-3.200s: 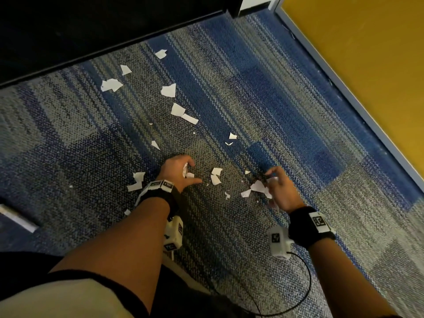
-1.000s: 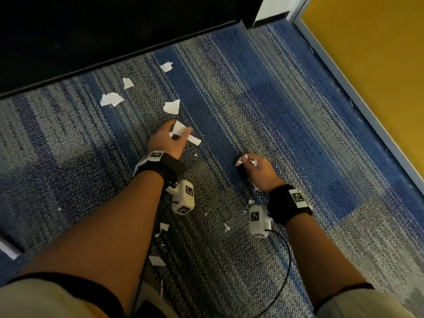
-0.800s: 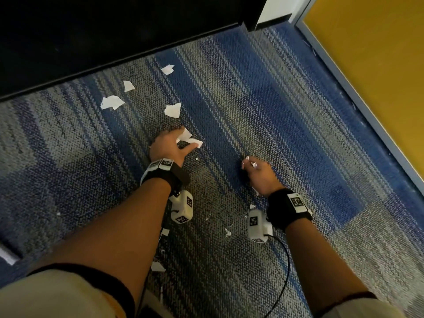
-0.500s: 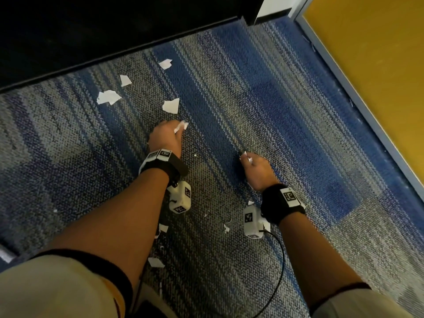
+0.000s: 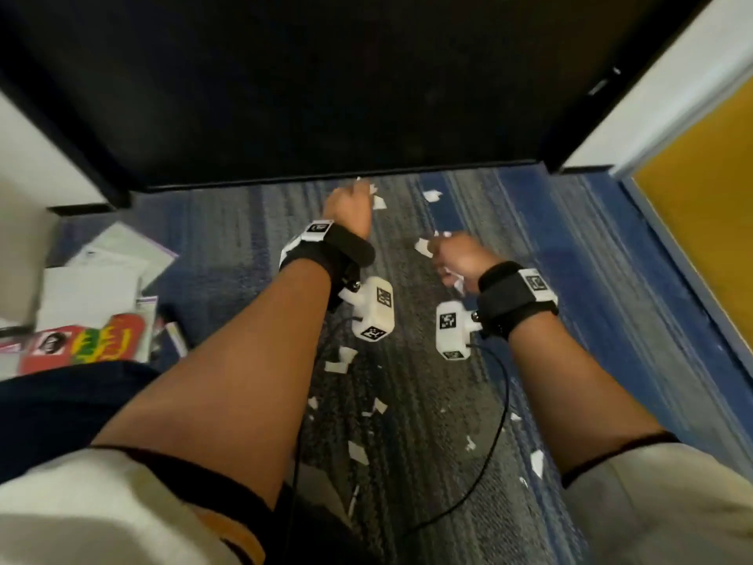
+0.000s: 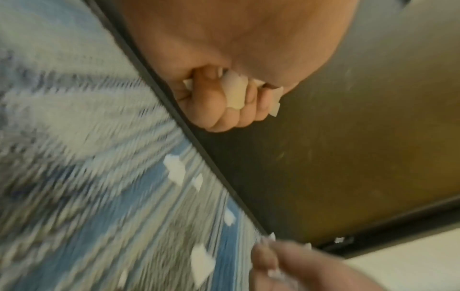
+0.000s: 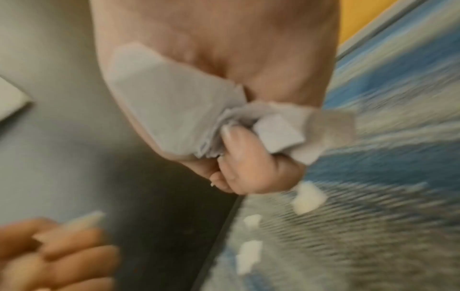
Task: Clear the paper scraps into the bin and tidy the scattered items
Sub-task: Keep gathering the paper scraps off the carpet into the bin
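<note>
Reaching forward over the carpet (image 5: 570, 246), both hands are closed round torn white paper. The left hand (image 5: 350, 210) is farther out, right at the lower edge of a dark panel (image 5: 326, 87) that stands across the top of the head view; its fingers (image 6: 219, 110) are curled into a fist with small paper scraps (image 6: 235, 92) poking out between them. The right hand (image 5: 460, 256) is nearer and to the right, lifted off the floor, and its curled fingers (image 7: 239, 157) clamp a crumpled wad of scraps (image 7: 174, 110) against the palm, with loose corners sticking out on either side.

More loose scraps (image 5: 432, 194) lie on the blue and grey striped carpet just beyond the right hand, near the foot of the dark panel, and a further scatter of small pieces (image 5: 340, 358) lies below the wrists and between the forearms, reaching back toward the person's body. The wrist views are blurred, so the exact number of pieces on the floor cannot be told.

Each wrist wears a black band with a white camera block; a thin black cable (image 5: 499, 422) hangs from the right one. On the floor at the left lies a pile of white papers (image 5: 93, 279) with a red and yellow printed item (image 5: 85, 344) overlapping its near edge. A yellow wall (image 5: 701, 189) runs along the right side.
</note>
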`<state>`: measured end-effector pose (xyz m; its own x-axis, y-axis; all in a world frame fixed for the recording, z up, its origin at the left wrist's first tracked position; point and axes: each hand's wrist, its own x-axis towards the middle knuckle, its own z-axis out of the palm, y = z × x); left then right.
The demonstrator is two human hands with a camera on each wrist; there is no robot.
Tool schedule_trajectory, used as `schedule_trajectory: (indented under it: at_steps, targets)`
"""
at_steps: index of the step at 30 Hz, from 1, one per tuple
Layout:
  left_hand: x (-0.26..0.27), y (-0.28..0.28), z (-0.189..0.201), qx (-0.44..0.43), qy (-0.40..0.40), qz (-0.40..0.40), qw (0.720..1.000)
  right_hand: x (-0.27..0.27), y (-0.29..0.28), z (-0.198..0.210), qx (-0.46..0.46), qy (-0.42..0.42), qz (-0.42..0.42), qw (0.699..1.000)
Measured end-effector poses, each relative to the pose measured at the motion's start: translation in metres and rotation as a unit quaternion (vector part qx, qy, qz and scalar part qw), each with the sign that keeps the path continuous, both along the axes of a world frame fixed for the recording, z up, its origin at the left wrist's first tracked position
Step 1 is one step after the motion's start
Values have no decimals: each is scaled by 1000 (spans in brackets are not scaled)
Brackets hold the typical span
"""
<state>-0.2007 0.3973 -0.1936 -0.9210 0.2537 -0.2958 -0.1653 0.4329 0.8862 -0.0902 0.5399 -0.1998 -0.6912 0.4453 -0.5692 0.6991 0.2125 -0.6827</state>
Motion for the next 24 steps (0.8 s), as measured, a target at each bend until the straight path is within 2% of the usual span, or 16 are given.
schedule_trajectory:
  at_steps: [3,5,8,11,14,18,21,24]
  targets:
    - [-27,-75,66,76,23,21,997,-57,-72,65,-82,107,21,991]
    - [-29,-138,111,134,34,52,989,-83,-127,106,-129,147,55,979]
    - [-18,-247,172,153,71,123,978,-106,-222,159,-211,174,114,955]
    - [10,-360,214,127,121,174,969,-114,-323,196,-289,182,184,922]
    - [38,-465,228,71,150,216,962,-112,-421,217,-339,174,238,894]
    - [82,-570,219,-61,166,210,961,-98,-536,225,-337,151,279,887]
    - [110,-629,193,-145,202,253,935,-85,-609,227,-331,138,303,883]
    - [128,-670,170,-257,202,271,905,-76,-671,220,-292,137,337,885]
